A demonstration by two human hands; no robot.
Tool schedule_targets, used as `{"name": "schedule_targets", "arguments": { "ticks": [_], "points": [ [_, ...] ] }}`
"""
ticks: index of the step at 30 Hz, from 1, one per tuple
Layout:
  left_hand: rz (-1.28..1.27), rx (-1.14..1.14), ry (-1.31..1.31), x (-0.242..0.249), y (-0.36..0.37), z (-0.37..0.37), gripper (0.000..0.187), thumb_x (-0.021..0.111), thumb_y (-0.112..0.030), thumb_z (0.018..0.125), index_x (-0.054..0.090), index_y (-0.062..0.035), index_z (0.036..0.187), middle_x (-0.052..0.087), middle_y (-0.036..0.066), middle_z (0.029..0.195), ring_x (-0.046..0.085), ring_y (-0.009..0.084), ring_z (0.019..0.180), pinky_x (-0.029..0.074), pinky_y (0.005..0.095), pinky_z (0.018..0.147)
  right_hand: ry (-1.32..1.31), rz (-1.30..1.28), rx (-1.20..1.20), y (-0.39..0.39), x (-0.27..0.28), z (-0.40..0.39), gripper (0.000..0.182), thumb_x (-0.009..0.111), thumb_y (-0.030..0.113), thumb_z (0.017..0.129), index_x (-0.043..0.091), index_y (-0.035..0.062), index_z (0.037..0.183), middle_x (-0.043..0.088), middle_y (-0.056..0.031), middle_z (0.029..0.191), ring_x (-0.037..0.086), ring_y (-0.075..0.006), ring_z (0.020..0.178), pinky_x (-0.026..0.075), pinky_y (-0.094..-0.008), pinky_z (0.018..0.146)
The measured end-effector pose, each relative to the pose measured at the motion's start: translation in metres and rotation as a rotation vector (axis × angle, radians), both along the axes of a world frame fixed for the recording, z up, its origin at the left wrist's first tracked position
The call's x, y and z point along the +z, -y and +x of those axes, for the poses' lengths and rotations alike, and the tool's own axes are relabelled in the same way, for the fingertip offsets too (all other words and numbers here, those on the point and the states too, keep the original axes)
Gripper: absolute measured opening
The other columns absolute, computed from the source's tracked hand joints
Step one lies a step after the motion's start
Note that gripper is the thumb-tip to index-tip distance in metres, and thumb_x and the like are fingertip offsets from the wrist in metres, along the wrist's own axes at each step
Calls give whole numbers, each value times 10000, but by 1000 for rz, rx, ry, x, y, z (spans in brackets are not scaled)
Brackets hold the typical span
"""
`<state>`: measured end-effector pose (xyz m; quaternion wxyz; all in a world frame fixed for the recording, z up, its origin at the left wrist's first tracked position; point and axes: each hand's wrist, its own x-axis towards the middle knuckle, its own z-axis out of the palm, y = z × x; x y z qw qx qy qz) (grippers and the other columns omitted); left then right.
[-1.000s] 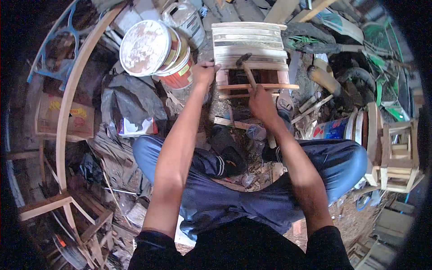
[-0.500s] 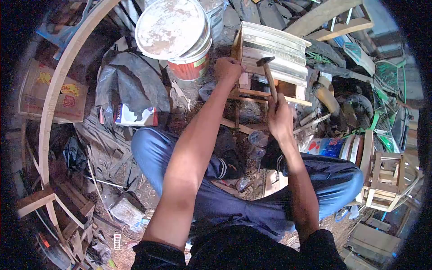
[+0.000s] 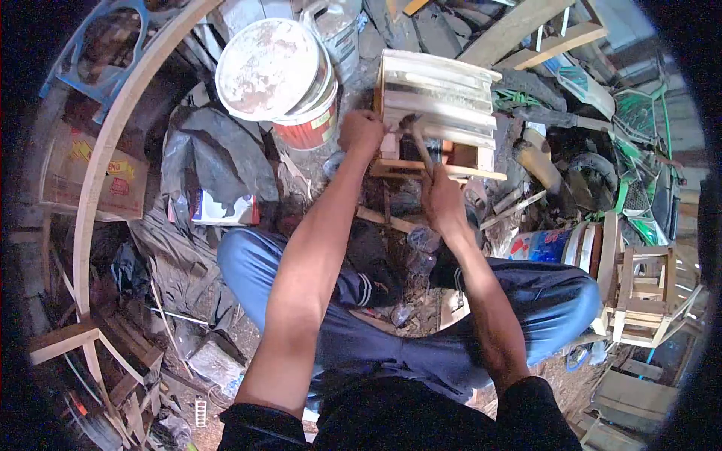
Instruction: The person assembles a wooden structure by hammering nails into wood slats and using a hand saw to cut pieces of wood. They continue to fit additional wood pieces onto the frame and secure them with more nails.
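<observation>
We're gripping hammer (image 3: 422,147) in right hand (image 3: 444,198), six o'clock of slatted wooden crate (image 3: 444,84); slats (image 3: 432,68) running roughly nine-to-three; left hand (image 3: 362,133) sitting nearer, fingers curled, nine o'clock, contents unclear.

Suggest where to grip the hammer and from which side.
I'd take the hammer low on its wooden handle, coming from the wearer's side, where the right hand grips it. The handle is slim and slants back toward the body; the hammer head sits at the far end, by the slatted wooden box.
</observation>
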<state>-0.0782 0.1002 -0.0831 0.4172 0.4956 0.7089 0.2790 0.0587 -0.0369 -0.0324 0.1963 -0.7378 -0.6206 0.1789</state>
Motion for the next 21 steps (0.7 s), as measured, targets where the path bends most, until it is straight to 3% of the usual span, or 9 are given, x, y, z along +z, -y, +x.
{"name": "schedule_targets", "arguments": {
  "ticks": [5, 8, 9, 11, 13, 16, 18, 20, 21],
  "points": [
    [12, 14, -42, 4, 3, 3, 198, 804, -259, 615, 698, -137, 729, 687, 79, 796, 653, 257, 791, 493, 390, 738, -133, 25, -81, -8, 37, -1, 200, 448, 187, 919, 459, -10, 952, 578, -302, 710, 577, -480, 718, 433, -554, 568],
    [19, 4, -49, 11, 8, 0, 198, 807, -259, 612, 696, -138, 723, 684, 74, 783, 651, 254, 768, 491, 385, 716, -96, 113, -46, -2, 4, -1, 232, 447, 208, 931, 459, -20, 971, 567, -296, 681, 557, -496, 709, 411, -548, 582],
    [17, -9, -51, 10, 7, -1, 231, 801, -273, 630, 705, -112, 766, 686, 92, 795, 651, 251, 762, 494, 379, 719, -59, -52, -9, 0, 5, -1, 235, 447, 211, 930, 458, -22, 962, 566, -294, 672, 559, -494, 699, 413, -549, 580],
    [23, -19, -52, 6, 1, 1, 269, 796, -286, 649, 713, -87, 810, 688, 111, 806, 651, 249, 757, 497, 372, 722, -45, -20, -13, -1, 8, 2, 210, 448, 190, 925, 451, -18, 954, 568, -301, 678, 562, -498, 691, 420, -556, 564],
    [5, 27, 4, -2, 2, 1, 198, 802, -267, 621, 703, -142, 737, 683, 70, 756, 648, 246, 726, 494, 383, 684, -87, 10, -14, -5, 29, -1, 178, 457, 167, 922, 434, -8, 949, 570, -307, 683, 564, -502, 680, 427, -561, 547],
    [17, 21, -30, 1, 4, 1, 205, 801, -269, 623, 712, -146, 761, 683, 74, 748, 650, 242, 732, 495, 386, 689, -212, 148, -87, -3, 50, -9, 178, 456, 170, 925, 435, -6, 949, 572, -305, 683, 565, -501, 689, 430, -559, 556],
    [21, 18, -63, 2, 5, 0, 212, 803, -273, 622, 718, -154, 775, 686, 77, 772, 652, 249, 743, 497, 389, 694, -147, 163, -95, -2, 15, -2, 181, 467, 172, 922, 442, -4, 953, 570, -299, 678, 565, -495, 689, 424, -555, 551],
    [77, 11, -34, -13, 1, -1, 219, 804, -284, 621, 718, -160, 780, 689, 83, 810, 653, 261, 770, 497, 395, 712, 15, -64, -24, -3, -7, 14, 187, 488, 179, 916, 443, 2, 956, 573, -292, 680, 565, -489, 677, 417, -553, 536],
    [83, 16, -35, -10, -2, -1, 219, 804, -284, 621, 718, -160, 780, 689, 83, 810, 653, 261, 770, 497, 395, 712, 16, -32, -19, -3, -4, 16, 202, 475, 199, 922, 436, 6, 969, 574, -292, 677, 575, -478, 673, 416, -553, 528]
  ]
}}
